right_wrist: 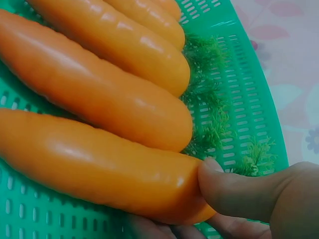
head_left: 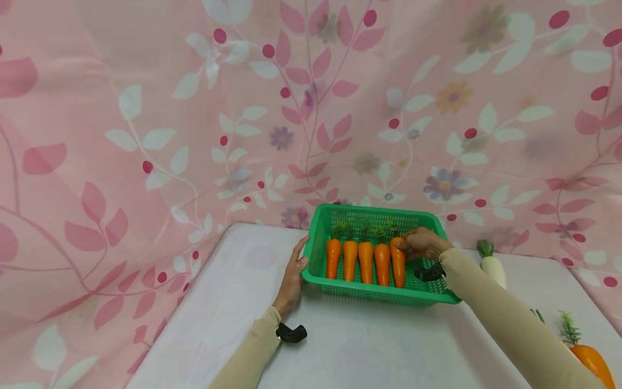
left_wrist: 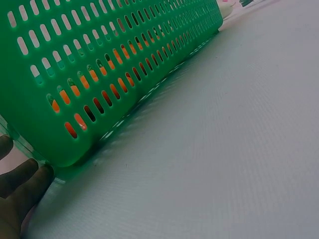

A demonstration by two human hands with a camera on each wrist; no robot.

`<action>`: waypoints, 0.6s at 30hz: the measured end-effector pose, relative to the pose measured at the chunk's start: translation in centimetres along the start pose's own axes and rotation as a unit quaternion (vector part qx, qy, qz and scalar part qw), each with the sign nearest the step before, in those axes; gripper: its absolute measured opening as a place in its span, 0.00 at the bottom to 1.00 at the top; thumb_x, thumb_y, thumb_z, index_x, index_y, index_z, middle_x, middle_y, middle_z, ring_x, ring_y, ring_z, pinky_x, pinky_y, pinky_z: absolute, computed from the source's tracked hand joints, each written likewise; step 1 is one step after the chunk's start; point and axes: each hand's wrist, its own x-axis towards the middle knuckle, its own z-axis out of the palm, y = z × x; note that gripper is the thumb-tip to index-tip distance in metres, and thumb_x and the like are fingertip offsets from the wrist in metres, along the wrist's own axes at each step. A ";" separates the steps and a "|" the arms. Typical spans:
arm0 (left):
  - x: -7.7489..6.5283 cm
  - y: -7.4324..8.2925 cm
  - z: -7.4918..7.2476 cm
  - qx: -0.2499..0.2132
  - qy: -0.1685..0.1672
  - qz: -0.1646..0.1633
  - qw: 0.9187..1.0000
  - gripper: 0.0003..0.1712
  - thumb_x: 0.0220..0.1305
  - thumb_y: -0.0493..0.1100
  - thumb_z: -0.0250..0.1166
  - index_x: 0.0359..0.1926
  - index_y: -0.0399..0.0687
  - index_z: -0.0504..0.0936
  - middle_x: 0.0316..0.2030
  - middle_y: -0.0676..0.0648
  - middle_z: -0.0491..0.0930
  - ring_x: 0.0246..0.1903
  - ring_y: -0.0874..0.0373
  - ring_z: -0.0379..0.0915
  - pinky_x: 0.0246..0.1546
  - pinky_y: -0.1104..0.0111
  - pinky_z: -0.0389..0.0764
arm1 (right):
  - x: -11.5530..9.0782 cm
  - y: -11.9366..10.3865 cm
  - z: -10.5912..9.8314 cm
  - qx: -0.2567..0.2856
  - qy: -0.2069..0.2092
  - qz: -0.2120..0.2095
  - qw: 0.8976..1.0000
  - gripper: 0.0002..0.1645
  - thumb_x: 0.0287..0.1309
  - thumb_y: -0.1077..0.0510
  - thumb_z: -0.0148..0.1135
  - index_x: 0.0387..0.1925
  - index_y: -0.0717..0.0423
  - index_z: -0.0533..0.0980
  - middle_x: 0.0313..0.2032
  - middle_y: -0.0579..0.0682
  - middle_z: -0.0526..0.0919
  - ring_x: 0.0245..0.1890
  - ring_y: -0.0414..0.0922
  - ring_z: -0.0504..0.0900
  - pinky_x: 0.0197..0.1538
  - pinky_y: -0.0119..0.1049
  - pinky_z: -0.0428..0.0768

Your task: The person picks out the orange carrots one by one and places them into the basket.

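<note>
A green plastic basket (head_left: 374, 292) with slotted walls stands on the table. Inside it, several orange carrots (head_left: 365, 262) with feathery green tops lie side by side, tips toward the near wall. My right hand (head_left: 424, 244) pinches the rightmost carrot (right_wrist: 94, 167) near its top end, thumb above and fingers partly hidden beneath, as the right wrist view shows. That carrot lies in the basket beside its neighbour. At the basket's left end my left hand (head_left: 290, 278) touches the outer wall with extended fingers; in the left wrist view the fingers (left_wrist: 31, 186) meet the lower corner.
To the right of the basket lies a white radish (head_left: 493, 269) with green leaves. Another orange carrot (head_left: 594, 363) with a green top sits at the table's near right, partly behind the right sleeve. A pink floral cloth (head_left: 340, 108) hangs behind the white table (head_left: 369, 346).
</note>
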 end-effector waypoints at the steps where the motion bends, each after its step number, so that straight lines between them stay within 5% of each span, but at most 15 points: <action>1: 0.0 0.0 0.0 -0.001 0.000 0.000 1.000 0.34 0.82 0.54 0.42 0.85 0.71 0.53 0.82 0.51 0.57 0.67 0.39 0.73 0.66 0.49 0.70 | 0.1 0.0 0.0 -0.003 -0.003 0.000 1.000 0.43 0.78 0.62 0.55 0.77 0.83 0.46 0.73 0.82 0.59 0.65 0.71 0.78 0.60 0.56 0.84; 12: -0.1 0.2 0.0 0.002 -0.001 -0.001 1.000 0.34 0.81 0.54 0.43 0.84 0.73 0.53 0.81 0.51 0.59 0.66 0.41 0.75 0.65 0.49 0.71 | 0.3 0.0 0.2 -0.040 0.017 0.011 0.999 0.41 0.77 0.61 0.59 0.76 0.83 0.54 0.69 0.80 0.68 0.57 0.65 0.84 0.57 0.53 0.85; 18: -0.2 0.2 -0.1 -0.001 -0.003 0.000 1.000 0.34 0.82 0.53 0.43 0.84 0.73 0.53 0.81 0.49 0.61 0.65 0.40 0.75 0.64 0.50 0.73 | 0.3 -0.1 0.4 -0.057 0.024 0.013 0.998 0.39 0.76 0.60 0.61 0.74 0.82 0.59 0.69 0.79 0.68 0.62 0.67 0.81 0.60 0.56 0.83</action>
